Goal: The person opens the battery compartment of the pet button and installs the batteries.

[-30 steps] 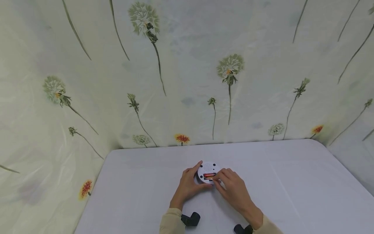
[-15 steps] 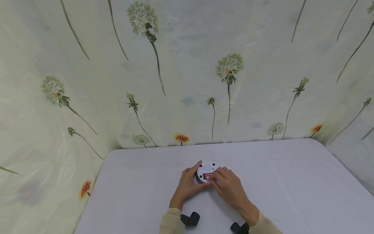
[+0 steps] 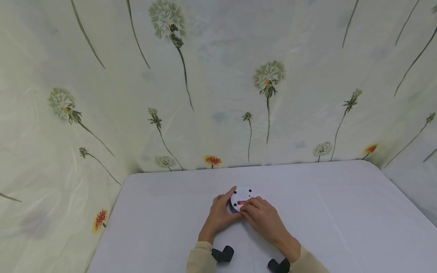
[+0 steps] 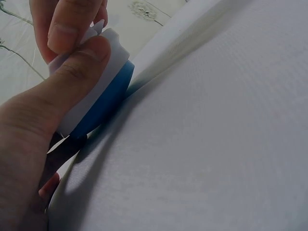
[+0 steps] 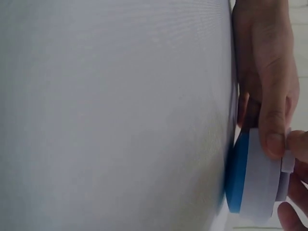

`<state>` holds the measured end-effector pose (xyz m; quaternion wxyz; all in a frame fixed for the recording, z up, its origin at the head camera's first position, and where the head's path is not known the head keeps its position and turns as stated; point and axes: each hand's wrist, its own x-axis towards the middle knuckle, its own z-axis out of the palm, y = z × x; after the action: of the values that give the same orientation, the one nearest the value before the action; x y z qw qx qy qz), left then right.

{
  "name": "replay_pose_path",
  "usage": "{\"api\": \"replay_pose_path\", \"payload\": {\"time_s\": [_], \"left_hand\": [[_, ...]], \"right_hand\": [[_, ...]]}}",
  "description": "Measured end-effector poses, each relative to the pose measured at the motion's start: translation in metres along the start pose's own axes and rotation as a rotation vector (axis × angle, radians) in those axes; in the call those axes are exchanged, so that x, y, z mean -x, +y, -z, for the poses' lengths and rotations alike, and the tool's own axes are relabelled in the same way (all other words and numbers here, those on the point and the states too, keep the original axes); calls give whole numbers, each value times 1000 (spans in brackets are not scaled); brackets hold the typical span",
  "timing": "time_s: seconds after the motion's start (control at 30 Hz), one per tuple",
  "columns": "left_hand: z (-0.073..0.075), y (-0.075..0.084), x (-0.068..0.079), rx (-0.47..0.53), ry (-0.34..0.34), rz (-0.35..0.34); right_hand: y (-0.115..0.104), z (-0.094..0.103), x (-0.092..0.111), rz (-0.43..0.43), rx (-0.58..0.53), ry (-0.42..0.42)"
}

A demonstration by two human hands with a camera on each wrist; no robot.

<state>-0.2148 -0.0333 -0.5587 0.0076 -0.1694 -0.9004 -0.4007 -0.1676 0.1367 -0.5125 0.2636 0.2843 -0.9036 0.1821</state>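
Note:
A round white device (image 3: 242,193) with a blue lower part lies face down on the table, showing a dotted grille, dark round feet and a battery compartment. Inside the compartment a red battery (image 3: 241,202) shows; my right fingers cover the rest. My left hand (image 3: 219,215) grips the rim between thumb and fingers, the thumb along the near side. Over the compartment my right hand (image 3: 265,219) has its fingertips bent down and touching the device. Whether they pinch something is hidden. The right wrist view shows the white and blue side (image 5: 262,183) edge-on, with small pale pieces protruding by the fingertips.
A white cloth covers the table (image 3: 170,212), whose far edge meets a dandelion-printed curtain (image 3: 218,94). Black wrist-worn pieces (image 3: 223,254) sit by both sleeves near the bottom of the head view.
My right hand has shifted slightly left across the battery compartment and now covers more of it, leaving less red in sight. The left hand and the device stay almost where they were.

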Motion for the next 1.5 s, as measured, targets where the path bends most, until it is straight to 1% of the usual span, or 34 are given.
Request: {"api": "replay_pose_path", "payload": {"time_s": [0.2, 0.3, 0.43, 0.57, 0.8, 1.07, 1.27, 1.5], "left_hand": [[1, 3, 1, 9, -1, 13], [2, 4, 1, 16, -2, 23], [2, 4, 2, 5, 1, 9], [3, 4, 2, 7, 10, -5], [-1, 0, 2, 5, 12, -12], [2, 2, 2, 17, 15, -21], [2, 3, 1, 12, 9, -14], [1, 2, 2, 12, 5, 5]], "right_hand": [[1, 3, 5, 8, -27, -8], [2, 4, 5, 13, -19, -12], [3, 4, 4, 5, 0, -7], [4, 3, 3, -9, -15, -6], [2, 0, 0, 5, -3, 6], [4, -1, -2, -24, -22, -12], [6, -2, -4, -53, -65, 0], [11, -4, -5, -112, -186, 14]]}}
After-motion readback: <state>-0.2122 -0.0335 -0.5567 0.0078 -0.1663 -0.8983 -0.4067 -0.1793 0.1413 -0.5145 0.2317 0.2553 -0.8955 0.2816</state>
